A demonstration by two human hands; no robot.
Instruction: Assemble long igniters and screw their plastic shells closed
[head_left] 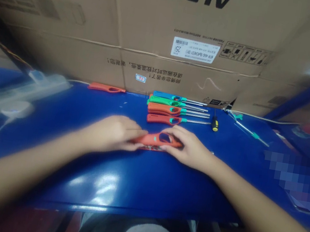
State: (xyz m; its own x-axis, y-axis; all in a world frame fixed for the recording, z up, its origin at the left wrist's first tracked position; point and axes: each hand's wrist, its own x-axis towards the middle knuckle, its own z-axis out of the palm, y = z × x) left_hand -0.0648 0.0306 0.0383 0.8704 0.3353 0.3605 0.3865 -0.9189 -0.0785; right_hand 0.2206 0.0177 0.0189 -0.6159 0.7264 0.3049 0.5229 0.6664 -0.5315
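Observation:
Between my two hands lies an orange-red lighter casing, with a finger hole at its right end and some inner parts showing along its lower edge. My left hand pinches its left end with thumb and fingers. At the other end, my right hand grips around the finger hole. Just beyond my hands lie several long-nosed lighters side by side, among them a red lighter, an orange lighter, a green lighter and a blue lighter. Their metal tubes point right.
A black-and-yellow screwdriver lies right of the lighters. Another orange casing rests at the back left. A metal tube with green parts is at right. A large cardboard box walls off the back of the blue table. A white power strip sits left.

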